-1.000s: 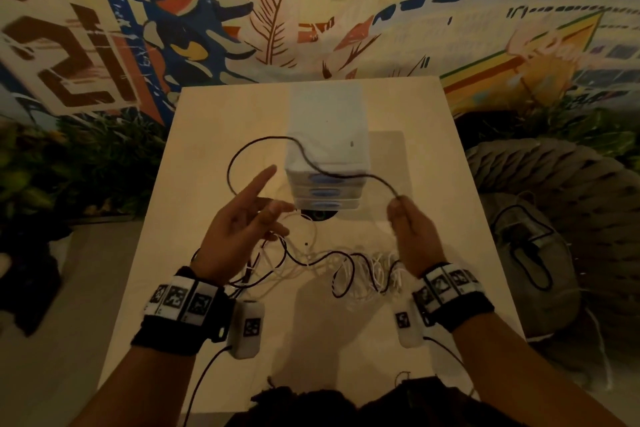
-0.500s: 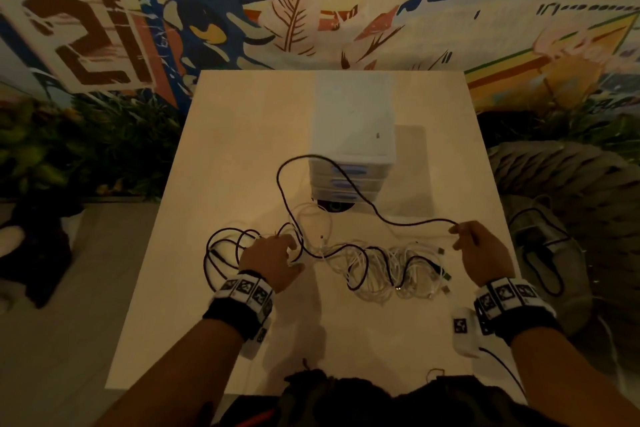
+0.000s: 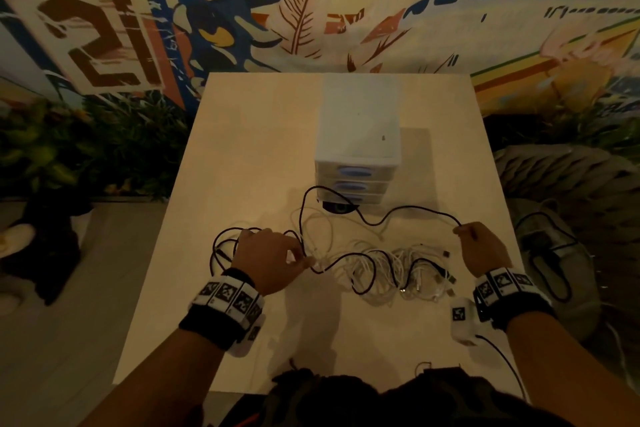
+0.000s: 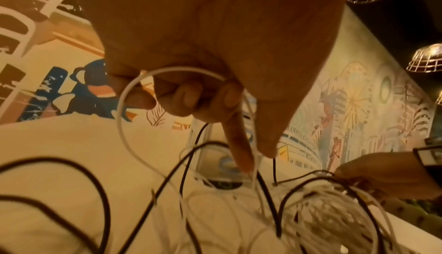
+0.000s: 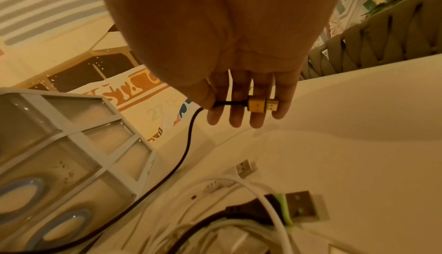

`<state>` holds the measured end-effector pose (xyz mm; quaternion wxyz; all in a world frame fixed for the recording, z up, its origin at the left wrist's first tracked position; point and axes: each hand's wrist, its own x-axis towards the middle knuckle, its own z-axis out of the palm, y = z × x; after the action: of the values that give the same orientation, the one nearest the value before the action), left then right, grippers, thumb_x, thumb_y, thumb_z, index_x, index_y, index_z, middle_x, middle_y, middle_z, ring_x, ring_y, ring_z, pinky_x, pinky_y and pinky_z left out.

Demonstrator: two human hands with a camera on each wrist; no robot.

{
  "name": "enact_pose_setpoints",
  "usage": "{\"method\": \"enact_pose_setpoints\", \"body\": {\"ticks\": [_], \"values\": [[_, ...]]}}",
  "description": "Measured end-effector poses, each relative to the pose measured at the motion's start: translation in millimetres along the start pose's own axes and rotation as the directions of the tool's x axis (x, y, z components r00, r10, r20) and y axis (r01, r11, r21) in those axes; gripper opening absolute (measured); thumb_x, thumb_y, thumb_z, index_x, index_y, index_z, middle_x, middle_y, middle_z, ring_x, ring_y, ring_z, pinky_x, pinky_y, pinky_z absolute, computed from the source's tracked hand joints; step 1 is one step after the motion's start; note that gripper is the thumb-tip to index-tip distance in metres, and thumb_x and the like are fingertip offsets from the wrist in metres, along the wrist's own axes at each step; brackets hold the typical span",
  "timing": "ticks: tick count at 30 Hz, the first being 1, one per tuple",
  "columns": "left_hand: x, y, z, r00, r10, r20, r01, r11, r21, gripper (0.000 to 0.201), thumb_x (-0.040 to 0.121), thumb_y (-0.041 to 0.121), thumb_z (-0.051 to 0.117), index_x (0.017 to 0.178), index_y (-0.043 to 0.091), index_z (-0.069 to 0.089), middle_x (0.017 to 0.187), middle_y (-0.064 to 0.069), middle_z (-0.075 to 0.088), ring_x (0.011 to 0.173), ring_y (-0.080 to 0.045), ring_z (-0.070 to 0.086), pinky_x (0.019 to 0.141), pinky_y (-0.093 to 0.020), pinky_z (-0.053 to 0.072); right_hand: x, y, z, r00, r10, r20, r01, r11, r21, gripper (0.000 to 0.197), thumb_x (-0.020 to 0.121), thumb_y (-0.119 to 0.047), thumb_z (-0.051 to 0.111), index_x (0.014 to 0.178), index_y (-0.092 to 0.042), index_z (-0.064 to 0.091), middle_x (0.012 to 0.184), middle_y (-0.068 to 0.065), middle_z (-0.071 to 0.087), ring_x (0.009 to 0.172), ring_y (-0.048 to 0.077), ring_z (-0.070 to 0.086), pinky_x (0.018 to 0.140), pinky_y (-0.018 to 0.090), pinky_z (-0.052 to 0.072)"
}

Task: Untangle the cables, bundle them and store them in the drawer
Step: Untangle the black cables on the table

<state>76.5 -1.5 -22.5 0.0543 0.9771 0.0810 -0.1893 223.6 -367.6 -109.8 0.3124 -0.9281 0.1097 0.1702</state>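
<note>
Nearest, on the table (image 3: 242,156): the tangle (image 3: 398,270) of white cables, with black strands looped through it, lies between the two hands, just in front of the person.

Left hand (image 3: 273,258) sits at the tangle's left edge, beside loose black loops. The wrist view shows its fingers (image 4: 236,135) curled round a white cable (image 4: 134,91) loop, index extended down toward the heap. Probably an anchor: holding the white strand back so the black one can be drawn free without dragging the heap.

Right hand (image 3: 485,250), at the tangle's right: thumb and fingers (image 5: 258,114) pinch the black cable (image 3: 408,210) just behind its gold plug (image 5: 261,105). Gripping at the end lets the plug be led out through the loops. From there the cable runs slack across the table, past the drawer unit.

Farthest: drawer unit (image 3: 358,149), all three drawers closed. Untangling step under way; nothing bundled or stored yet.
</note>
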Motion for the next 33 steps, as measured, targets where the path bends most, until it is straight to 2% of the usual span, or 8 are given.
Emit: {"method": "enact_pose_setpoints", "body": {"ticks": [6,9,12,18,22,26,29,33], "values": [[-9.1,-9.2,-28.9,0.975,0.010,-0.220,-0.042,0.990,-0.138,0.040,0.096,0.064,0.043,0.087,0.037,0.071,0.084,0.011,0.069,0.091,-0.018,0.059,0.087,-0.040,0.040,3.8,-1.6,9.0,0.993,-0.023,0.116,0.038,0.992,-0.124,0.034,0.098,-0.035,0.057,0.127,-0.018,0.057,0.129,0.024,0.056,0.108,0.041,0.059,0.095,0.045,0.049],[-12.5,-20.7,-35.7,0.935,0.018,-0.353,-0.121,0.954,-0.273,0.050,0.092,0.071,0.035,0.084,0.038,0.072,0.075,0.013,0.066,0.080,-0.019,0.058,0.077,-0.040,0.045,-18.1,-25.8,6.9,0.977,-0.210,0.032,0.213,0.969,-0.129,0.042,0.093,-0.027,0.065,0.133,-0.020,0.055,0.125,0.020,0.056,0.109,0.040,0.058,0.094,0.046,0.049],[-13.1,-27.9,-39.1,0.881,0.028,-0.473,-0.242,0.884,-0.399,0.042,0.093,0.068,0.037,0.081,0.042,0.069,0.074,0.018,0.066,0.074,-0.013,0.057,0.070,-0.039,0.048,-68.9,-86.2,-3.4,0.817,-0.569,-0.095,0.573,0.819,0.024,0.030,0.089,-0.019,0.067,0.117,-0.026,0.060,0.103,-0.001,0.058,0.093,0.019,0.060,0.083,0.028,0.047],[-8.0,-15.4,-44.5,0.844,-0.004,-0.537,-0.327,0.789,-0.520,0.026,0.093,0.061,0.049,0.075,0.046,0.061,0.069,0.022,0.059,0.075,0.002,0.053,0.064,-0.029,0.043,-147.2,-183.9,19.7,0.570,-0.784,0.245,0.792,0.604,0.090,0.044,0.086,-0.059,0.065,0.124,-0.043,0.050,0.092,-0.016,0.052,0.078,0.001,0.052,0.066,0.016,0.043],[-7.8,-14.5,-38.6,0.881,0.033,-0.472,-0.310,0.793,-0.524,0.023,0.093,0.057,0.054,0.075,0.045,0.061,0.070,0.022,0.060,0.075,0.001,0.056,0.064,-0.025,0.041,-129.9,-179.4,50.5,0.608,-0.730,0.313,0.759,0.650,0.041,0.058,0.083,-0.055,0.069,0.133,-0.041,0.042,0.112,-0.011,0.054,0.089,0.001,0.054,0.079,0.028,0.051],[-18.5,-20.7,-19.3,0.930,0.107,-0.351,-0.289,0.804,-0.519,0.035,0.093,0.063,0.050,0.075,0.038,0.066,0.068,0.020,0.063,0.071,0.002,0.061,0.061,-0.023,0.048,-113.6,-157.0,46.0,0.681,-0.641,0.355,0.572,0.768,0.289,0.065,0.087,-0.034,0.070,0.138,-0.049,0.035,0.109,-0.017,0.060,0.084,0.000,0.064,0.069,0.015,0.051],[-25.1,-25.9,0.7,0.961,0.131,-0.242,-0.239,0.832,-0.500,0.051,0.090,0.073,0.043,0.082,0.031,0.072,0.076,0.015,0.067,0.072,0.000,0.062,0.065,-0.029,0.053,-91.6,-141.1,45.8,0.782,-0.582,0.222,0.502,0.800,0.327,0.049,0.089,-0.016,0.064,0.129,-0.040,0.049,0.104,-0.012,0.061,0.079,0.005,0.063,0.066,0.021,0.050],[-33.3,-22.4,10.5,0.985,0.143,-0.093,-0.170,0.871,-0.461,0.034,0.092,0.060,0.055,0.085,0.031,0.072,0.069,0.020,0.056,0.070,0.009,0.056,0.056,-0.010,0.036,-60.6,-146.2,55.9,0.755,-0.641,0.138,0.632,0.768,0.104,0.026,0.092,-0.016,0.062,0.117,-0.025,0.064,0.114,0.000,0.062,0.094,0.018,0.061,0.083,0.034,0.051]]}}
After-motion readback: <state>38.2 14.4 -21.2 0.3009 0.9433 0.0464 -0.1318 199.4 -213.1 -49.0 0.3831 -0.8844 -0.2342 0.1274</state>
